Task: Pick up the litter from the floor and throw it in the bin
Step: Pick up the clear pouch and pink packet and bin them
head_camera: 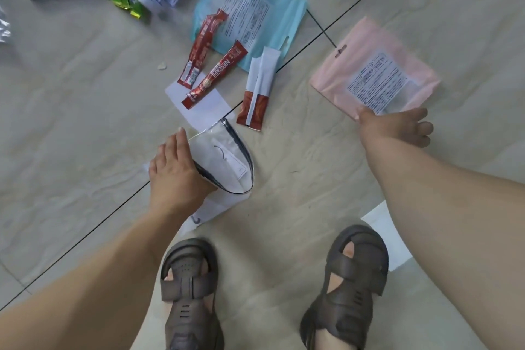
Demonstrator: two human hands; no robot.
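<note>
At centre frame the left hand (pixel 176 170) has its fingers closed around a clear, dark-edged plastic bag (pixel 224 159) on the tiled floor (pixel 85 94). At right, the right hand (pixel 397 128) pinches a flat pink plastic pouch (pixel 375 65) by its near edge.

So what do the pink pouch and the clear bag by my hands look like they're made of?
The pink pouch looks like thin matte plastic film: soft creases, a punched hang hole, a printed white label. The clear bag under the left hand looks like glossy transparent plastic with a dark zip edge, bending easily. The right hand touches the pouch's corner.
</note>
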